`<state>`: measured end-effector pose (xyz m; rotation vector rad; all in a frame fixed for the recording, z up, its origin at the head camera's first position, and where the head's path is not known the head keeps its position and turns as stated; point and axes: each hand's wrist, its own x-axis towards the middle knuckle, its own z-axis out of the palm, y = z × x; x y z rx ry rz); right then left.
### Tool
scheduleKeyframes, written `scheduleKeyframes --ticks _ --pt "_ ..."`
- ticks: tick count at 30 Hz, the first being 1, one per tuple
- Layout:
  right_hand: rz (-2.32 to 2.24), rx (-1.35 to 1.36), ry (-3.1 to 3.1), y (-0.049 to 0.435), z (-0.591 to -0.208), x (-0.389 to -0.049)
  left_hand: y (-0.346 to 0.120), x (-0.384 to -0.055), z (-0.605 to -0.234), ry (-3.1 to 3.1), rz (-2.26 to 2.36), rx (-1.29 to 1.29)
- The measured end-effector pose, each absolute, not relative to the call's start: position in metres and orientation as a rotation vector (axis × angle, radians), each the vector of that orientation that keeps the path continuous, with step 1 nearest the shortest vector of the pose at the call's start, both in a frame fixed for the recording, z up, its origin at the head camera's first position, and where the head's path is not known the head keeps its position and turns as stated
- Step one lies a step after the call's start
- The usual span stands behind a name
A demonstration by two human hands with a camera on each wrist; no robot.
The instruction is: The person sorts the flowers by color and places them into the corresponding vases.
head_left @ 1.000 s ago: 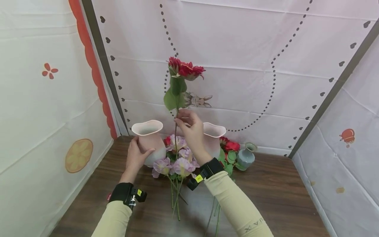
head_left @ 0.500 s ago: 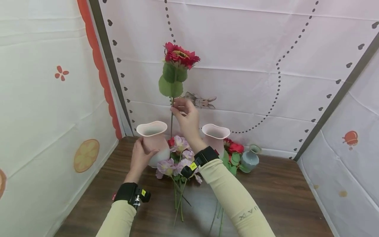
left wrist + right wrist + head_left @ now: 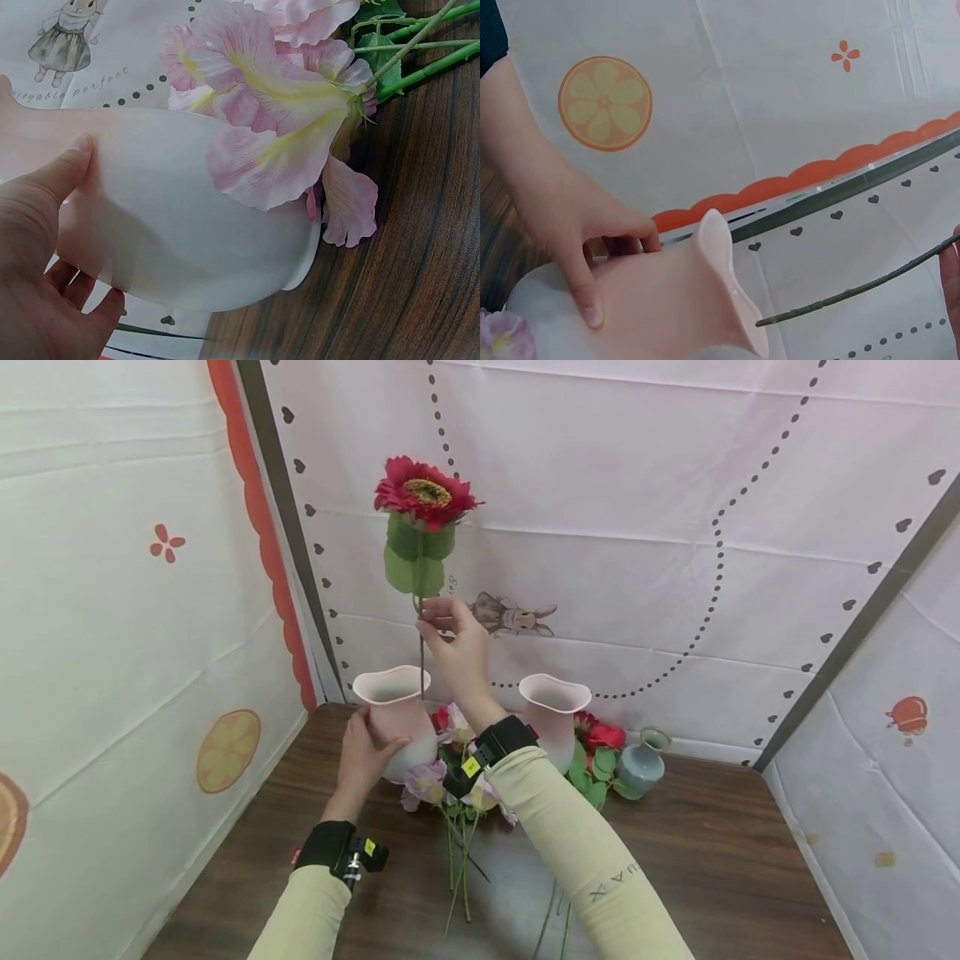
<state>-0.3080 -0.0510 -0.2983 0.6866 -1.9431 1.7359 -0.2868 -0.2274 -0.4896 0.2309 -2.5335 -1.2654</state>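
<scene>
A red artificial flower (image 3: 426, 493) with green leaves stands upright in the air, its stem (image 3: 855, 289) pinched between the thumb and fingers of my right hand (image 3: 459, 647). The stem's lower end is at the wavy rim of the left pink-and-white vase (image 3: 397, 718); whether it touches the rim I cannot tell. My left hand (image 3: 363, 760) grips that vase at its side, thumb in front and fingers round the other side, as the left wrist view shows. Pale purple-pink flowers (image 3: 277, 112) lie against the vase's base.
A second pink vase (image 3: 551, 718) stands to the right. Beside it are red flowers (image 3: 603, 737) with green leaves, then a small blue-grey vase (image 3: 640, 770). Loose green stems (image 3: 465, 881) stretch toward the front of the wooden table (image 3: 697, 877). Printed cloth walls (image 3: 585, 460) enclose the table.
My right hand has raised the red flower and carried it left, so the stem's lower end has come up to the left vase's rim. My left hand keeps its hold on the vase.
</scene>
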Motion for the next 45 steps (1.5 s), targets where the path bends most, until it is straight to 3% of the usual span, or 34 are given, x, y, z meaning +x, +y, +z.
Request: scheduleKeyframes --ticks 31,45 --pt "1.611 0.617 -2.212 -0.074 -0.337 -0.321 -0.228 -0.283 -0.49 -2.506 -1.299 0.192" --pt "1.606 0.523 -2.346 -0.047 -0.356 -0.329 -0.228 -0.284 -0.489 -2.499 -1.224 0.169"
